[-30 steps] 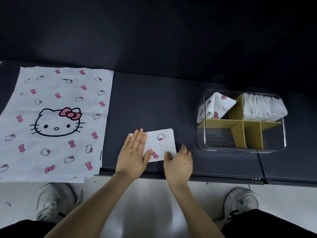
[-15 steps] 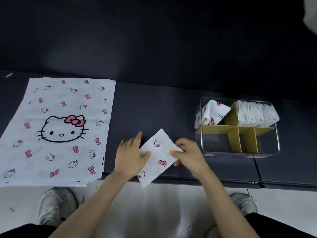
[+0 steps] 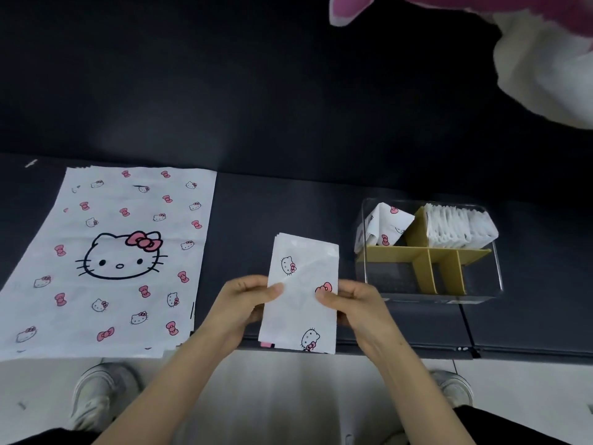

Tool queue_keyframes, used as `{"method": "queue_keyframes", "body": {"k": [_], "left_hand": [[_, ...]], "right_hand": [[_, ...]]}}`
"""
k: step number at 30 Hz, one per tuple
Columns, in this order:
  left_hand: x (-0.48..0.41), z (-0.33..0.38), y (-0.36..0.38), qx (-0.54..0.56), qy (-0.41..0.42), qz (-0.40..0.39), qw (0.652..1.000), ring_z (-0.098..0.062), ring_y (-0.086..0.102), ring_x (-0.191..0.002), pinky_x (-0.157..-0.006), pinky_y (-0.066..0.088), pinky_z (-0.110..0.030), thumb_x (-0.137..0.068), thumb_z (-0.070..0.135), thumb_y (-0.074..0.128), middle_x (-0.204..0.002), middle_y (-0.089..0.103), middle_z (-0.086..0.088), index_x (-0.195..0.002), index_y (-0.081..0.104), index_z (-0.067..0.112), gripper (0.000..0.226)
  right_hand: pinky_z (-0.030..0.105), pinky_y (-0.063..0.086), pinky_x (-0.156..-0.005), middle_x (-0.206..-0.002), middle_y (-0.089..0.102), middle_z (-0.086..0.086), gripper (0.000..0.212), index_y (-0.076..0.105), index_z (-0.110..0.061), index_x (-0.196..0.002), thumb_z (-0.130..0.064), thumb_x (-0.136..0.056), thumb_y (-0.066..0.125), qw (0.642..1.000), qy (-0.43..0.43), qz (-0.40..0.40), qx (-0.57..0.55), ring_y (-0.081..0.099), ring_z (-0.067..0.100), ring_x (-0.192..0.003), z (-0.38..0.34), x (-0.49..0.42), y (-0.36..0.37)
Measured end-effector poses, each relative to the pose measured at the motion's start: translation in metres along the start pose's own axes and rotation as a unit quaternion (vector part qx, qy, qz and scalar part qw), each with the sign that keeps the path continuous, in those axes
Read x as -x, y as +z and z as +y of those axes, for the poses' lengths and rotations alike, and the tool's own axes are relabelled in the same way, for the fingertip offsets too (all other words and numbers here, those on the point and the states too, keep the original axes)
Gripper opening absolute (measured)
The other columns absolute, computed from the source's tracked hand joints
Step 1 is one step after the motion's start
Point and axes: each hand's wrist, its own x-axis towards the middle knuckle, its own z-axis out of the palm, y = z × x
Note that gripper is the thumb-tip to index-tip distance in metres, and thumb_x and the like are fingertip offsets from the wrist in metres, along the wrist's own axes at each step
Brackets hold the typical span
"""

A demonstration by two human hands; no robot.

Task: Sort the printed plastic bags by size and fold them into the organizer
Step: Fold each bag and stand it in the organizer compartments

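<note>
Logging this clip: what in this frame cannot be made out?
Head view only:
Flat bag stack: count hidden under the top sheet.
Folded bag: back side hidden; left hand and right hand pinch its edges, fingers behind it unseen.
Organizer: packed white bags too small to count.
Pink-and-white thing: cut off by top edge, blurred.

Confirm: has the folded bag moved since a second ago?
Yes. The folded bag, earlier flat on the table, is turned lengthwise and reaches its front edge, pinched by left hand and right hand.
</note>
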Motion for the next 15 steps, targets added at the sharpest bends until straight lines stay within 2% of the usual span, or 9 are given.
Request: {"method": "queue_keyframes", "body": {"k": [3,7,10,13,15], "left_hand": [[0.003,0.001,-0.002,0.011,-0.023,-0.029,0.999,-0.023,0.069,-0.084,-0.069,0.056,-0.027,-0.086,0.005,0.063,-0.096,0.073,-0.014,-0.097,0.069,-0.003,0.015],[0.006,0.005,-0.001,0.005,-0.014,-0.025,1.0,-0.02,0.07,-0.081,-0.063,0.054,-0.023,-0.085,0.001,0.064,-0.094,0.073,-0.015,-0.099,0.069,-0.001,0.015],[0.006,0.008,0.0,0.028,-0.013,-0.029,0.999,-0.026,0.069,-0.092,-0.068,0.056,-0.025,-0.083,0.0,0.064,-0.1,0.072,-0.017,-0.102,0.07,0.002,0.021],[0.007,0.014,0.002,0.062,-0.013,-0.041,0.997,-0.024,0.07,-0.087,-0.07,0.057,-0.027,-0.081,0.0,0.063,-0.098,0.072,-0.016,-0.096,0.072,0.005,0.019],[0.007,0.019,0.002,0.074,-0.004,-0.053,0.996,-0.021,0.071,-0.083,-0.069,0.057,-0.025,-0.08,-0.001,0.062,-0.096,0.073,-0.015,-0.091,0.073,0.007,0.018]], "right_hand": [[0.025,0.056,-0.064,-0.091,0.075,0.005,0.011,0.073,-0.008,-0.093,-0.005,-0.085,0.066,1.0,0.013,-0.02,0.002,0.071,0.015,-0.079,0.0,0.002,-0.007],[0.031,0.059,-0.067,-0.09,0.075,0.009,0.013,0.073,-0.009,-0.09,-0.002,-0.086,0.063,0.999,0.008,-0.046,0.008,0.071,0.019,-0.078,-0.003,0.007,-0.011],[0.03,0.059,-0.069,-0.092,0.075,0.009,0.018,0.072,-0.01,-0.092,0.002,-0.085,0.061,0.997,-0.016,-0.069,-0.001,0.072,0.02,-0.081,-0.006,0.01,-0.015],[0.03,0.059,-0.069,-0.097,0.074,0.009,0.021,0.071,-0.01,-0.099,0.0,-0.082,0.062,0.995,-0.043,-0.094,-0.014,0.071,0.023,-0.087,-0.012,0.013,-0.018],[0.029,0.058,-0.062,-0.095,0.074,0.011,0.025,0.07,-0.011,-0.102,-0.009,-0.078,0.064,0.991,-0.052,-0.12,-0.006,0.071,0.025,-0.082,-0.018,0.016,-0.02]]}}
